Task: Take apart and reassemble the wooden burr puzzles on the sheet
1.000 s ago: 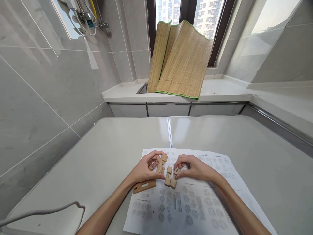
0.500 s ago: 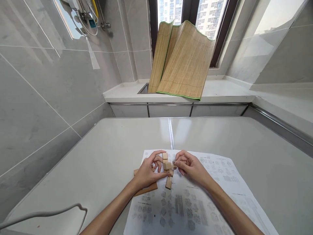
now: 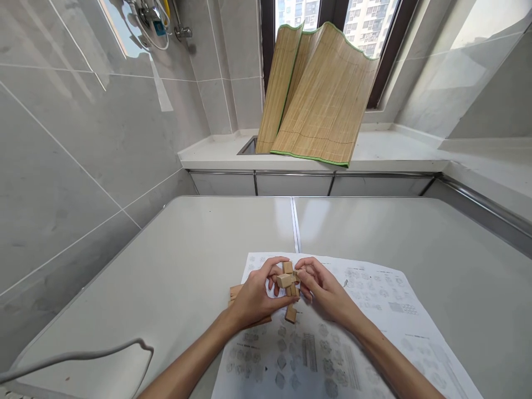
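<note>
My left hand (image 3: 264, 291) grips a partly interlocked wooden burr puzzle (image 3: 286, 280), thumb below and index finger above, with stubby square ends of its bars sticking out. At the puzzle's right side, the fingertips of my right hand (image 3: 322, 285) pinch a small wooden puzzle piece (image 3: 298, 274) that meets the puzzle; how deep it sits is hidden by the fingers. Just below the puzzle, a loose wooden bar (image 3: 291, 315) lies on the printed paper. A brown flat wooden piece (image 3: 235, 290) is partly covered by my left hand and wrist.
The large printed sheet (image 3: 366, 310) with puzzle diagrams lies under both hands on the white table (image 3: 199, 238). A grey cable (image 3: 83, 354) runs across the lower left. A folded bamboo mat (image 3: 324, 100) leans at the window ledge (image 3: 399, 155).
The right hand's piece has moved left against the puzzle, where before a small gap showed. The left hand has turned the puzzle slightly. The camera view has shifted a little.
</note>
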`<state>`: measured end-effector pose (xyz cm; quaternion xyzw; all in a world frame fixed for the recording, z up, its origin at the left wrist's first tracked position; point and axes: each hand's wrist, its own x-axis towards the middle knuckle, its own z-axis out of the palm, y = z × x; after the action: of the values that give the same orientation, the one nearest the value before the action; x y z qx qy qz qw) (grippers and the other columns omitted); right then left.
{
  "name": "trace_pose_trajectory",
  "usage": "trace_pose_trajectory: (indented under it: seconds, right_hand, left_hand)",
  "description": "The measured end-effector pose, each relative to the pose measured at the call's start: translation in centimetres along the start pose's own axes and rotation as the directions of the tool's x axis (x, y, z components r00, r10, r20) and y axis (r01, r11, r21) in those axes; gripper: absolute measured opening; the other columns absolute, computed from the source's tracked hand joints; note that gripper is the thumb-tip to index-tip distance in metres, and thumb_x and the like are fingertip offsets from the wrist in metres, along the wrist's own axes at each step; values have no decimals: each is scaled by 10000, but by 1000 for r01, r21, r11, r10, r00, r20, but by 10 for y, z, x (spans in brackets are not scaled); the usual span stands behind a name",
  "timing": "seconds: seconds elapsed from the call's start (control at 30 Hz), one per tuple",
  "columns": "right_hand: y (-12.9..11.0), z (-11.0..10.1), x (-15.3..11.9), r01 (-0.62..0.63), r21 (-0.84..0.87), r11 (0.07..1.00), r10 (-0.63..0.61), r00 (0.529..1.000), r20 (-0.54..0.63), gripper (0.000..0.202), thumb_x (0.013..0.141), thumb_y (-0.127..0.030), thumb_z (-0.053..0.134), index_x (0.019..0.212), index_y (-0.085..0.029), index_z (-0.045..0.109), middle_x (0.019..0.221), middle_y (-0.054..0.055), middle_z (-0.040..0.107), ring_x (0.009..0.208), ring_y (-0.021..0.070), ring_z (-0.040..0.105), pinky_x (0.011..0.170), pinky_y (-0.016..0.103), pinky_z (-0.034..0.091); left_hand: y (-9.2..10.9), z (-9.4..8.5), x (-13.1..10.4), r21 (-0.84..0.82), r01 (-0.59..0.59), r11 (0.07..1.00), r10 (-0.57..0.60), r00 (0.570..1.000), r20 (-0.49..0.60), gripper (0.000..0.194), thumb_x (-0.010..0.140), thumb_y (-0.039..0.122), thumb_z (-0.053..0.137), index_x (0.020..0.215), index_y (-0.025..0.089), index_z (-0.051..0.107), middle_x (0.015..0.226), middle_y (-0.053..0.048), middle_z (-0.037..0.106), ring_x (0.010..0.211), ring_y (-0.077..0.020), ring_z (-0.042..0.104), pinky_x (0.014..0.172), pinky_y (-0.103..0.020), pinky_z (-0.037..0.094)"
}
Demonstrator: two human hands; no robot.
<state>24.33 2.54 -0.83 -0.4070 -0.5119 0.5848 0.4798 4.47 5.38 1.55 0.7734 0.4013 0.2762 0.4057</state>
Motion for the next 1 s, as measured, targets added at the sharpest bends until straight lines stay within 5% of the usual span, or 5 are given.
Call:
trace_pose_trajectory:
  seconds: [0.27,0.43,0.7,1.0]
  right_hand:
    - [-10,-7,-6,-98,-65,993,105,989,108,377,925,-556,669,1090,-249,524,679,-58,539,610,136,496,631,297,395]
    - [-5,-7,-5,-72,-65,995,79,991,112,358,945,-563,638,909,-242,485,731,-40,567,616,124,483,601,278,372]
    - [-13,-6,-7,-42,-89,995,55,988,144,367,971,-575,583,885,-241,457,690,-55,530,601,123,465,595,267,357]
    - [-16,-6,-10,66,-431,900,-26,995,98,414,1013,-554,474,771,-220,508,681,-44,485,624,136,413,609,263,328]
  left_hand:
    - [0,-2,-1,-20,6,1000,-6,1000,-4,653,774,404,835,1330,273,520,776,58,570,678,-130,502,618,-229,431]
    - [1,0,-2,-35,13,999,-13,1000,-8,622,772,410,828,1303,265,538,757,58,559,670,-135,502,604,-232,429]
    - [5,0,-2,-82,23,996,-23,1000,3,585,773,356,819,1285,271,549,760,60,533,669,-128,481,602,-222,411]
    - [11,0,-2,-197,42,979,-38,999,28,623,748,392,849,1274,254,548,816,43,549,667,-121,493,613,-234,426]
